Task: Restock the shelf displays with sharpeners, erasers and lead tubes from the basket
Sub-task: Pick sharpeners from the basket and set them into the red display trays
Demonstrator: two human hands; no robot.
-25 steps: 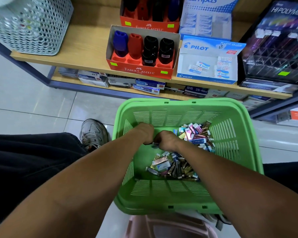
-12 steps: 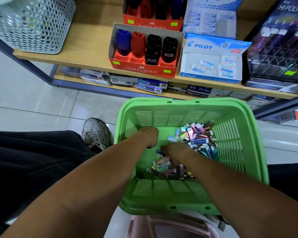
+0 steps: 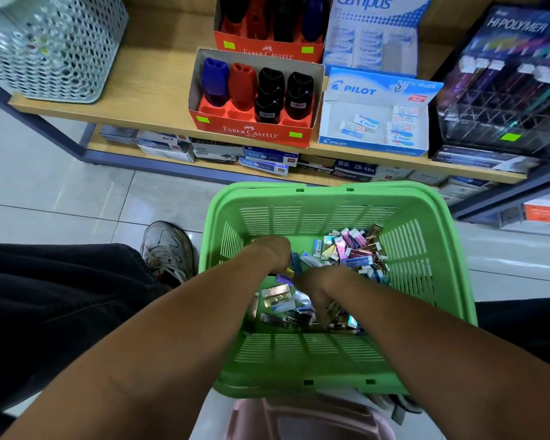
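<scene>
Head view looks down on the wooden shelf, your landmark here, with the green basket parked on the floor just in front of it, near enough that stock can go up in one reach. On the shelf's front edge stands a red FABER-CASTELL tray of sharpeners, several front slots bare, which is likely why you are restocking. Right of it sits the blue PILOT box, marked PLASTIC ERASER, holding a few erasers. Behind that is a Campus box, and at the shelf's right end a dark HI-POLYMER display for lead tubes. A white mesh bin occupies the shelf's left end.

Down in the basket lies a loose heap of small packets; which are leads and which erasers you cannot tell. Your left hand is curled, apparently pinching a blue packet. Your right hand digs fingers-down into the heap, its grasp hidden.
</scene>
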